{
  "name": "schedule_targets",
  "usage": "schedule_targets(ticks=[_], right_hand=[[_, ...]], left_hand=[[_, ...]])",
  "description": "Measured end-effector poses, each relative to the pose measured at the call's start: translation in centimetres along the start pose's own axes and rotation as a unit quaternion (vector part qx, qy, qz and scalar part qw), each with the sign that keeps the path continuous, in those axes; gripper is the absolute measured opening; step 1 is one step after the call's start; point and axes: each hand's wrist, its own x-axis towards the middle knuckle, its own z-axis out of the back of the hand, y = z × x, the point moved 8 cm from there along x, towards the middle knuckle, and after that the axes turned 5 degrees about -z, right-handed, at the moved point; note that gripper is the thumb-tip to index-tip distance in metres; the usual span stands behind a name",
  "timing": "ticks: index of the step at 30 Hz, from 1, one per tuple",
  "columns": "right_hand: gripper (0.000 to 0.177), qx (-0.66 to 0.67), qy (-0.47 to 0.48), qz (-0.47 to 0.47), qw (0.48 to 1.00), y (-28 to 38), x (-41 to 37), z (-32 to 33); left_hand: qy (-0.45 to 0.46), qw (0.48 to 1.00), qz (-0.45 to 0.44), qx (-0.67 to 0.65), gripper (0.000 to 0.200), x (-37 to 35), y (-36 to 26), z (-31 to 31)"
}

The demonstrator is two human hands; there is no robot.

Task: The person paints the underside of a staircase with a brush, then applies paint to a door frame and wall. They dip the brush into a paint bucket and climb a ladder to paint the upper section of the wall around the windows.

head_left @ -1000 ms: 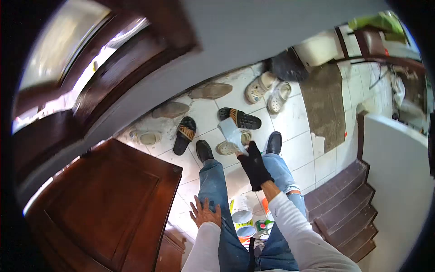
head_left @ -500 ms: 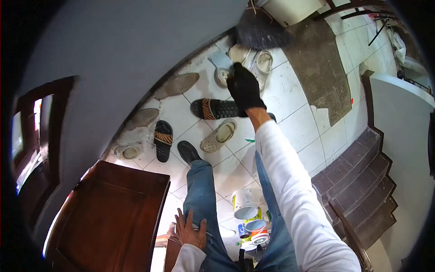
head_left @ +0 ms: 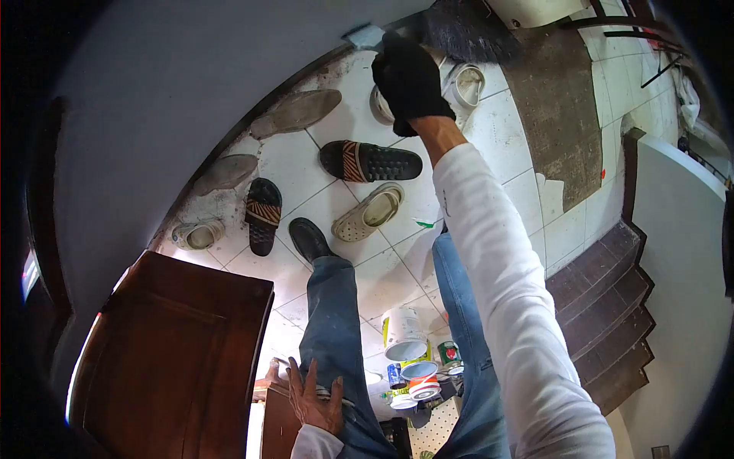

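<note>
My right hand (head_left: 413, 83), in a black glove, is closed around a putty knife (head_left: 365, 37). Its flat, pale blade reaches the foot of the grey wall (head_left: 222, 69); whether it touches is hard to tell. The glove hides the handle. Bare, with fingers spread, my left hand (head_left: 315, 405) rests on the knee of my jeans (head_left: 334, 321). Below the right hand lie a black sandal with a striped strap (head_left: 371, 161) and a beige clog (head_left: 368, 213).
Several paint buckets (head_left: 405, 330) stand between my legs. A brown wooden cabinet (head_left: 176, 352) is at lower left. Along the wall lie shoe soles (head_left: 298, 112), another sandal (head_left: 264, 216) and a clog (head_left: 199, 235). Broom bristles (head_left: 470, 30) are at the top; dark steps (head_left: 604, 306) rise at right.
My right hand has moved up and forward, carrying the putty knife from above the floor to the wall's base. The view has shifted slightly. My left hand stays on the knee.
</note>
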Motion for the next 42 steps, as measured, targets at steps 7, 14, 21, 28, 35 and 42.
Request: schedule_targets(ticks=[7,14,21,28,35,42], right_hand=[[0.044,0.053,-0.026,0.021,0.998,2.6,-2.9,9.9],[0.042,-0.028,0.009,0.02,0.999,-2.8,-3.7,3.8],[0.007,-0.056,-0.105,0.157,0.98,-0.1,1.3,1.1],[0.027,0.089,-0.065,0.047,0.993,1.6,-3.6,8.8],[0.027,-0.004,0.022,0.007,1.0,-1.8,-2.3,0.0],[0.034,0.086,-0.034,-0.038,0.995,1.8,-4.1,8.2]], left_hand=[[0.0,1.0,-0.004,0.009,0.068,0.3,0.4,0.0],[0.011,1.0,0.007,0.014,0.07,0.4,0.6,-0.1],[0.008,1.0,0.008,-0.001,0.07,0.4,0.5,-0.3],[0.013,1.0,0.016,-0.003,0.07,0.6,0.4,-0.1],[0.011,1.0,0.017,0.015,0.069,0.5,-0.1,0.2],[0.103,0.984,0.131,0.059,0.073,0.2,-5.2,2.5]])
